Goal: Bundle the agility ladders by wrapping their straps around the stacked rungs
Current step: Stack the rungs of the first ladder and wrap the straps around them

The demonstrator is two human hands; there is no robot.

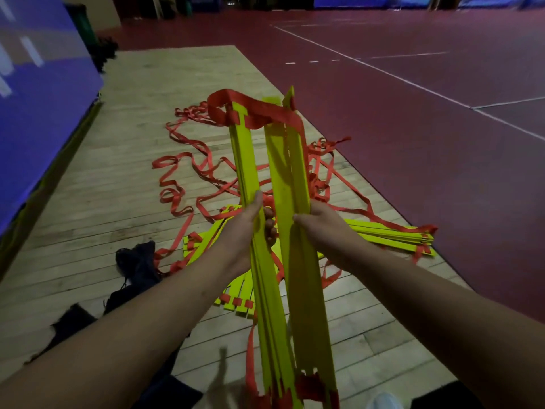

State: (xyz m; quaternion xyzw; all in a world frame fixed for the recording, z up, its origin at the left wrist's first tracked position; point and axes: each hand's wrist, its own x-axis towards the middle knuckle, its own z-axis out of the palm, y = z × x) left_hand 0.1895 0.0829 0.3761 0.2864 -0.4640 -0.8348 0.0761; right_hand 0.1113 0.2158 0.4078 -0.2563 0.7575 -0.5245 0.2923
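I hold two stacks of yellow ladder rungs up in front of me, pointing away from me. My left hand [252, 224] grips the left rung stack [244, 160] around its middle. My right hand [320, 224] grips the right rung stack [290, 160] at the same height. A red strap [253, 109] loops across the far ends of both stacks. More red strap hangs at the near ends. On the wooden floor below lie further yellow rungs [392, 236] and a long tangle of red strap [182, 184].
A wooden floor strip [124, 160] runs ahead, with a dark red court surface [427, 128] to its right. A blue padded wall [38, 113] lines the left side. Dark clothing [135, 264] lies on the floor at the lower left.
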